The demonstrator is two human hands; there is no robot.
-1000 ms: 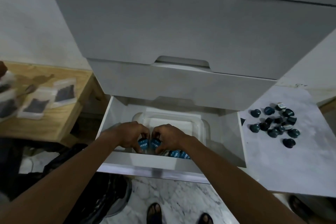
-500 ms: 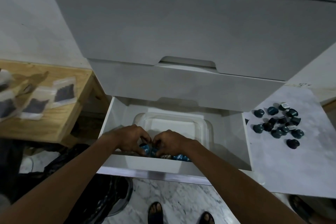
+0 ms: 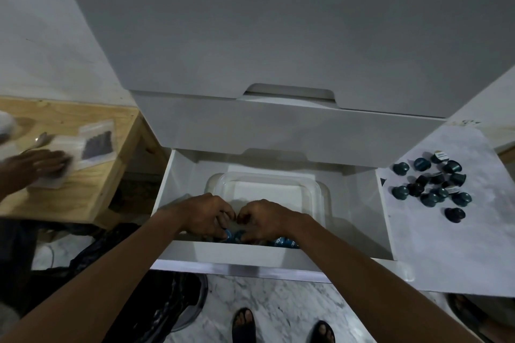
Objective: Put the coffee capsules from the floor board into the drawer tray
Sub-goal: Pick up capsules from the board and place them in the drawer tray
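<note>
Both hands worked low inside open bottom drawer (image 3: 359,203), knuckles almost touching. Left hand (image 3: 207,214) and right hand (image 3: 266,220) had fingers curled down, each pinching blue capsules (image 3: 281,242) at near edge of clear tray (image 3: 320,189). More of them lay in tray under right wrist, partly hidden by drawer front. Loose capsules (image 3: 430,185) sat clustered on white floor board (image 3: 446,245) right of drawer, well apart from hands. Far left — another person's hand (image 3: 33,166) rested on zip bags (image 3: 97,142) on wooden desk (image 3: 83,198)

Dark teal capsules (image 3: 429,199), white marbled board (image 3: 446,253), white drawer (image 3: 223,252), clear tray (image 3: 267,175), pale wood table (image 3: 83,198)
</note>
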